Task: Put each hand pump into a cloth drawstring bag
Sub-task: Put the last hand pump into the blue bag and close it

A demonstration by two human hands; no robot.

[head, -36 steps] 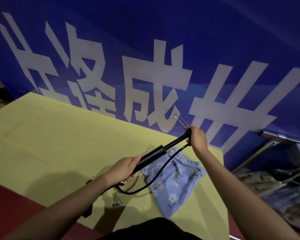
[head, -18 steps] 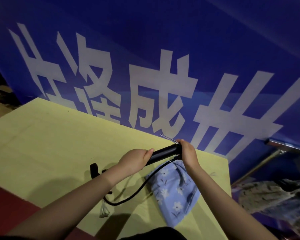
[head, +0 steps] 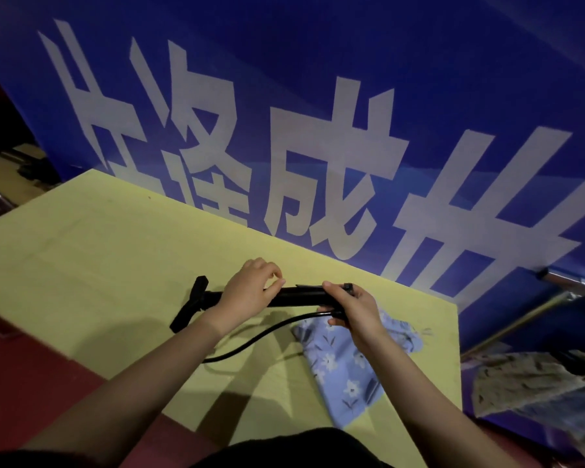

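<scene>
Hand pump (head: 298, 296), black, held level just above yellow desk (head: 98, 265); left hand (head: 250, 292) gripping barrel, right hand (head: 352, 309) gripping hose end. Floral drawstring bag (head: 345, 369) flat on desk beneath right hand. Bagging not yet begun; insertion remaining.

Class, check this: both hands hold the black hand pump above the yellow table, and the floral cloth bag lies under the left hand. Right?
Not quite. In the head view, the floral cloth bag lies under the right hand, not the left hand. Both hands do hold the black hand pump above the yellow table.
</scene>
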